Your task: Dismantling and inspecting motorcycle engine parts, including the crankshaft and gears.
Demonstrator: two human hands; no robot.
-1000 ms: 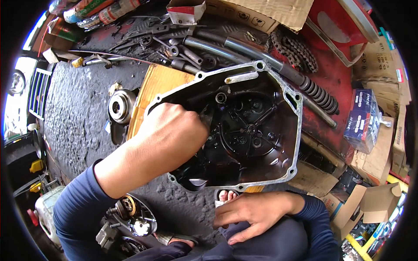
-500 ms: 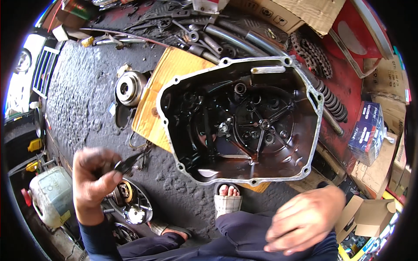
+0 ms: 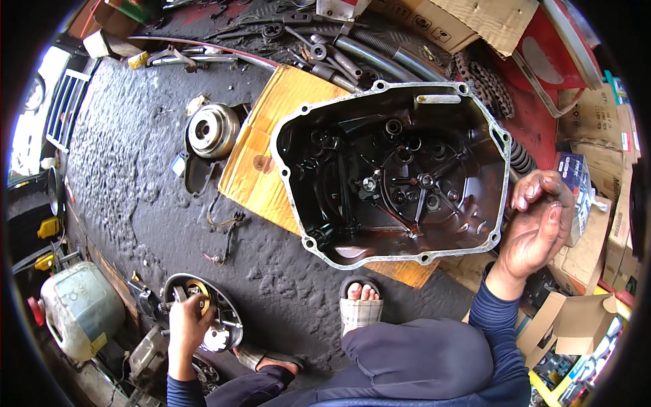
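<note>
Hanging over the tub (image 3: 235, 315): person's left hand (image 3: 190, 323), can't tell its grip | right hand (image 3: 540, 225): grip loosely open, beside the case (image 3: 386, 244) | case: on the board (image 3: 258, 182)

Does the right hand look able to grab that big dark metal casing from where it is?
Probably yes: the right hand looks empty and is right beside the metal casing, with nothing visible between them.

From the head, one wide fisheye view looks down: knee (image 3: 420, 349) near, metal cover (image 3: 400, 169) farther, floor (image 3: 129, 156) left.
</note>
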